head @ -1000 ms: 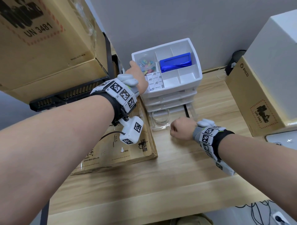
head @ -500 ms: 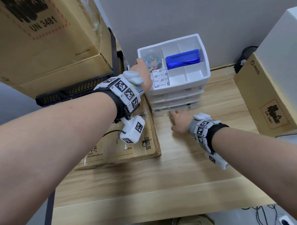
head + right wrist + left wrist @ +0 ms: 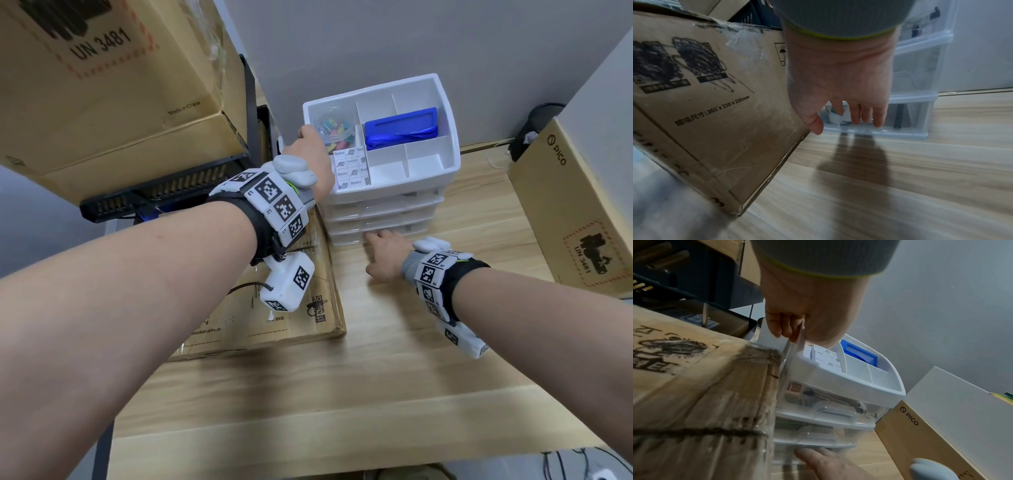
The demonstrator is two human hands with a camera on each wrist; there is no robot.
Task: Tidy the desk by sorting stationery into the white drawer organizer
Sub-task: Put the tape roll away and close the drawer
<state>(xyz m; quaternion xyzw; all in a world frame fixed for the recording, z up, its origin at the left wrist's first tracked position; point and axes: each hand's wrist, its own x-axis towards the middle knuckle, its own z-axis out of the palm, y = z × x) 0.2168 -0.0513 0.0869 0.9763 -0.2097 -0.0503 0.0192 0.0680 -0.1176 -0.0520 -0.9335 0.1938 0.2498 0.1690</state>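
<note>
**Pushing the bottom drawer back in**

Holds the white drawer organizer [image 3: 445,161] still with the left hand [image 3: 310,154]. Curls those fingers [image 3: 777,324] over the left rim of the top tray, with the thumb on the inside, so clamps onto the thin white wall.

Presses the front of the bottom drawer [image 3: 900,131] with the right hand [image 3: 383,253]. Keeps those fingers [image 3: 867,113] straight and close together, tips on the clear plastic, with nothing held.

Shows a big change from one second ago. Back then had the bottom drawer pulled far out over the worktop [image 3: 342,377], with the right hand curled in a fist at its front. Half a second ago had it almost in. Now has it lined up with the two clear drawers above it, or very nearly. Cannot tell from here whether it sits all the way home.

Finds the organizer at the back of the worktop, against the grey wall and just beside a low cardboard box [image 3: 274,325] on its left. Finds in the top tray a clear tub of bright clips [image 3: 334,125], some small note pads [image 3: 351,168] and a blue case [image 3: 399,128].

Probably means one more thing put away inside and that drawer now done. Leaves no loose stationery in sight on the worktop, so looks close to the end of the tidying. Might still need one last small push, then both hands off.
</note>
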